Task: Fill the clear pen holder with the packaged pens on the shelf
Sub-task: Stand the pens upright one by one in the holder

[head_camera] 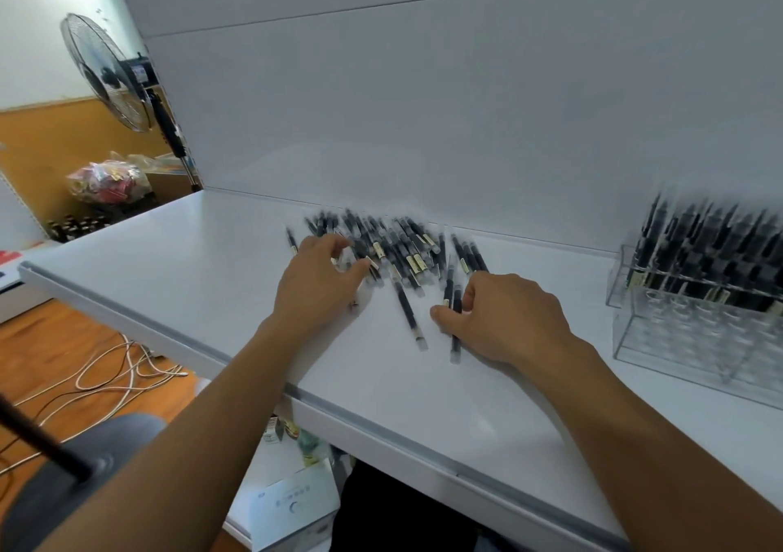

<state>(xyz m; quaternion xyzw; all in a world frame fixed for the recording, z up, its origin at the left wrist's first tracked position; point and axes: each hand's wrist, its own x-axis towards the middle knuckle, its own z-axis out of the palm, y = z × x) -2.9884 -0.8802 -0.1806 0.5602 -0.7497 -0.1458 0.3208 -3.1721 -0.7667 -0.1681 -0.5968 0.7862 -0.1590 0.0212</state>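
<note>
One blurred pile of pens (398, 250), uncountable, lies on the shelf (169, 263), mostly 11-to-5. Our right grip (508, 314) clasps two pens (456, 341), 12-to-6; left grip (317, 284): we cannot tell. One holder (699, 339) at 3 o'clock.

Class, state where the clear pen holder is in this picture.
Head view: the clear pen holder stands on the shelf's far right, right of the right hand and the pen pile.
</note>
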